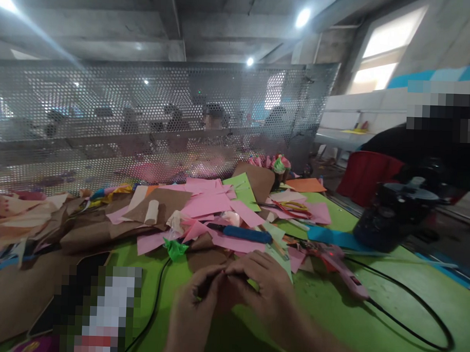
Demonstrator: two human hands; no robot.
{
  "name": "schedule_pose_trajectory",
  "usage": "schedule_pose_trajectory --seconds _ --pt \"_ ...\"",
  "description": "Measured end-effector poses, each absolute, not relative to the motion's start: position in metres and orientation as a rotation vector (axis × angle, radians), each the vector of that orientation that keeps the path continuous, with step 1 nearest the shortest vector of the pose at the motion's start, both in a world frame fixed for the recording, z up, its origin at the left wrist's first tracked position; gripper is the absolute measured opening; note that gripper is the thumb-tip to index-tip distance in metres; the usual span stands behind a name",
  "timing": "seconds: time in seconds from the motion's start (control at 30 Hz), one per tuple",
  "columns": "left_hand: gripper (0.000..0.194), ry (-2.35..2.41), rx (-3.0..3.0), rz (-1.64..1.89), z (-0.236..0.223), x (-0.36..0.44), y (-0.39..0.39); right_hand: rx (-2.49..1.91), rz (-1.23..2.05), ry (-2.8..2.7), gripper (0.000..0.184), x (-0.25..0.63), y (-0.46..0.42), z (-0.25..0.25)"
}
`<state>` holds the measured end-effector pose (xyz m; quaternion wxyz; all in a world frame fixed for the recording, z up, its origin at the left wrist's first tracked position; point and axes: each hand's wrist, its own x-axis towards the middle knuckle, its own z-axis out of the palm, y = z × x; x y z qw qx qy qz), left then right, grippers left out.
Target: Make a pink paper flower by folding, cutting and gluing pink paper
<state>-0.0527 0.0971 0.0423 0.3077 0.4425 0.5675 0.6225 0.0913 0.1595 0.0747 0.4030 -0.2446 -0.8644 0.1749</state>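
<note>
My left hand [194,303] and my right hand [264,287] meet low in the middle of the view, just above the green table [368,324]. Their fingertips are pinched together on a small brownish piece [224,286], too blurred to name. Directly behind the hands lie brown paper [207,257] and pink paper sheets [218,203]. A blue-handled tool [242,234] rests on the pink paper a little beyond my fingers.
A pink glue gun [343,269] with a black cord [415,310] lies to the right. Brown paper heaps [82,227] fill the left. A perforated metal screen [163,117] stands behind; a person in black [424,152] is at far right.
</note>
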Motion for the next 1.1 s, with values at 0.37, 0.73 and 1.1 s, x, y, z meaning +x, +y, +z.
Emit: schedule_pose_trajectory --seconds 0.37,0.73,1.1 --pt "0.031 1.304 0.538 1.73 0.059 -0.076 0.097 -0.767 0.81 -1.798 0.017 0.113 0.179 0.098" --pt "0.035 1.041 0.331 1.671 0.058 -0.08 0.1 -0.717 1.25 -1.73 0.01 0.101 0.177 0.086" --pt "0.033 1.234 0.57 1.752 0.062 -0.069 0.097 -0.747 1.471 -1.499 0.011 0.102 0.182 0.084"
